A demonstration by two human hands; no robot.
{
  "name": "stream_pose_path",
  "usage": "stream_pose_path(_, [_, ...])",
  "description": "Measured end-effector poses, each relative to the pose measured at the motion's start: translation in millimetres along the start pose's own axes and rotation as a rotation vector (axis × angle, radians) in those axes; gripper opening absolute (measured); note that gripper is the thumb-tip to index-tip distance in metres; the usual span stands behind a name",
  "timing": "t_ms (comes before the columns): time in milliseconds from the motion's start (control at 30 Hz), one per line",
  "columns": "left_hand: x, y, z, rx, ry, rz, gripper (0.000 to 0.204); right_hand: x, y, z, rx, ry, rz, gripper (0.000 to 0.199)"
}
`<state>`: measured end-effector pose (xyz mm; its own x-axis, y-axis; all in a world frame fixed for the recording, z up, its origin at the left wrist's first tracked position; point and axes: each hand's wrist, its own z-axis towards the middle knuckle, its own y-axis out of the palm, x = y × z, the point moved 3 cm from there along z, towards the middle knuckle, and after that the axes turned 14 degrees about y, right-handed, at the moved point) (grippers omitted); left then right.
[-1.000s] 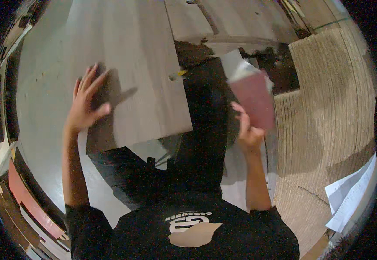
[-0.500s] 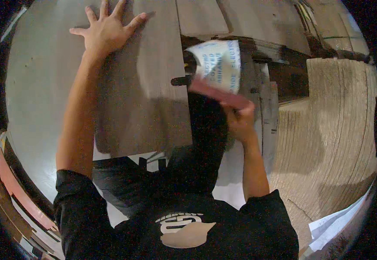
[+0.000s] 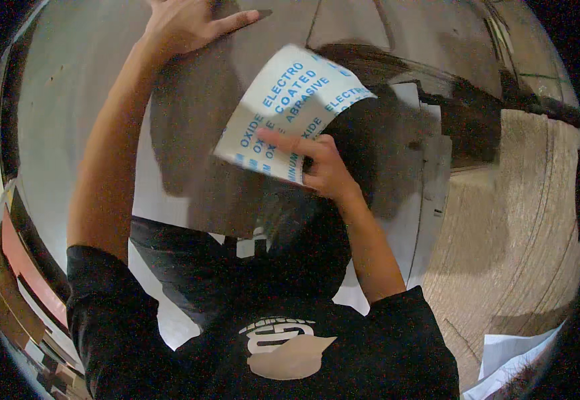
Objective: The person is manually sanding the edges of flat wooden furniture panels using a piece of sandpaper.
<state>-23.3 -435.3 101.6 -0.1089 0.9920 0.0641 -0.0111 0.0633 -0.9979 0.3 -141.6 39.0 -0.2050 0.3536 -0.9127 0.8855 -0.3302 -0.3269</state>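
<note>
A curved sheet of sandpaper (image 3: pixel 286 100), its white backing with blue print facing up, is in my right hand (image 3: pixel 330 167). The index finger stretches along the backing, while the other fingers curl at the lower edge. The sheet lies over the right part of a brown board (image 3: pixel 196 153); whether its underside touches the board cannot be seen. At the far left, my left hand (image 3: pixel 183 27) rests on the board with the thumb stretched out to the right. The upper edge of the view cuts off most of its other fingers.
To the right is a big stack of thin brown sheets (image 3: pixel 483 220), with white papers (image 3: pixel 513 357) at its near end. Grey panels (image 3: pixel 426 180) stand between it and my legs. A reddish strip (image 3: pixel 30 260) and other offcuts line the left rim.
My right hand has swung the sandpaper left over the board, turning its reddish-brown side out of sight. My left hand sits higher in the view, and the whole view has shifted.
</note>
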Motion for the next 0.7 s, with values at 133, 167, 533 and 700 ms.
stream_pose_path(133, [2.7, -0.2, 15.4, 0.015, 0.08, -0.017, 0.1, -0.1, 15.8, 3.2, 0.064, -0.119, -0.016, 0.049])
stream_pose_path(167, [4.4, -1.5, 17.6, 0.02, 0.111, -0.014, 0.1, 1.1, 22.1, 6.4, 0.086, -0.172, 0.013, 0.051])
stream_pose_path(533, [2.7, 1.2, 22.1, 0.0, 0.109, -0.029, 0.102, 81.0, 60.1, -20.1, 0.254, 0.308, 0.238, 0.033])
stream_pose_path(700, [-1.0, 3.8, 18.0, 0.005, 0.099, -0.017, 0.102, 70.4, 60.3, -100.4, 0.415, 0.632, 0.359, 0.03])
